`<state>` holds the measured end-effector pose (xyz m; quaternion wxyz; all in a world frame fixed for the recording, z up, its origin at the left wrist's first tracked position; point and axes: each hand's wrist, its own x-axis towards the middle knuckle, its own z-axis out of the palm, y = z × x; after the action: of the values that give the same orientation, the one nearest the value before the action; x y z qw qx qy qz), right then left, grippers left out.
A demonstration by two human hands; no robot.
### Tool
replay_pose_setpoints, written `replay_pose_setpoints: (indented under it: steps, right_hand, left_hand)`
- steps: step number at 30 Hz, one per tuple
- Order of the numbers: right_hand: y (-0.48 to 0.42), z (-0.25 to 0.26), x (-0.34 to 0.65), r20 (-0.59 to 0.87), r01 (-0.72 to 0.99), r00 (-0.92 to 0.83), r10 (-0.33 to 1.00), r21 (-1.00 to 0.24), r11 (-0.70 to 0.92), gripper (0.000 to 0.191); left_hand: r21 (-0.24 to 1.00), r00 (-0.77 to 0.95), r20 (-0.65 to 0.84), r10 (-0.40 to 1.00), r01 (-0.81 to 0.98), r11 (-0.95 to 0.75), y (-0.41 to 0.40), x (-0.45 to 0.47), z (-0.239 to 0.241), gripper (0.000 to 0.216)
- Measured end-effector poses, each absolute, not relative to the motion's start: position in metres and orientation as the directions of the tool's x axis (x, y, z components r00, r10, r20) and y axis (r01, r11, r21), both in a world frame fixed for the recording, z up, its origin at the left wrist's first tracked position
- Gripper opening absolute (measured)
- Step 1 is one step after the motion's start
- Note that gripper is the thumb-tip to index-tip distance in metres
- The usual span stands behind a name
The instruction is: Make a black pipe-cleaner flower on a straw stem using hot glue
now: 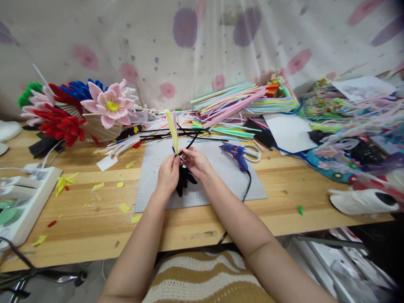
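Note:
My left hand [169, 171] is closed in a pinch at the base of a pale yellow pipe cleaner piece [172, 130], which stands upright above the fingers. Close beside it, my right hand [197, 163] has its fingertips pinched on a black pipe cleaner [193, 139] that sticks up and to the right. Just under both hands hangs or lies a black fuzzy petal cluster [186, 180]; its top is hidden by the fingers. Behind them is a grey mat [217, 185]. On its right part rest a blue glue gun [235, 153] and white-handled scissors [252, 153].
Pipe-cleaner flowers [109, 103] stand at the back left. Bundles of coloured pipe cleaners [240, 101] line the back. A white power strip [38, 198] is at left, yellow scraps [124, 207] lie nearby, and a white glue gun-like object [362, 201] sits right. The black cord [248, 187] crosses the mat.

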<state>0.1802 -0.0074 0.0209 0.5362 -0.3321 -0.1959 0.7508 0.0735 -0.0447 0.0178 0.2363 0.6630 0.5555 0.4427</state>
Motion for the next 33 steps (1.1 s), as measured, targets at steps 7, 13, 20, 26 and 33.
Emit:
replay_pose_setpoints:
  steps: [7,13,20,26,33]
  right_hand:
    - [-0.0058,0.0216,0.1807,-0.297,-0.658,-0.18,0.938,-0.672,-0.339,0.02]
    - [-0.0057,0.0203,0.1817,-0.286,-0.632,-0.153,0.946,-0.707,-0.316,0.024]
    - [-0.0061,0.0208,0.1815,-0.286,-0.598,-0.13,0.949,-0.741,-0.305,0.025]
    - [-0.007,0.021,0.1804,-0.283,-0.549,-0.112,0.952,-0.781,-0.297,0.025]
    - [-0.0024,0.0176,0.1848,-0.215,-0.494,-0.319,0.923,-0.793,-0.356,0.027]
  left_hand:
    - [0.852,0.006,0.298,0.955,0.449,-0.268,-0.0437,0.0717,0.0176,0.031]
    - [0.887,-0.014,0.265,0.964,0.395,-0.238,-0.0431,0.072,0.017,0.033]
    - [0.922,-0.038,0.232,0.972,0.327,-0.207,-0.0422,0.0718,0.0149,0.035]
    - [0.951,-0.044,0.193,0.98,0.253,-0.176,-0.0385,0.0701,0.0109,0.034]
    - [0.994,0.189,-0.044,0.981,-0.087,0.061,-0.035,0.0652,0.0154,0.025]
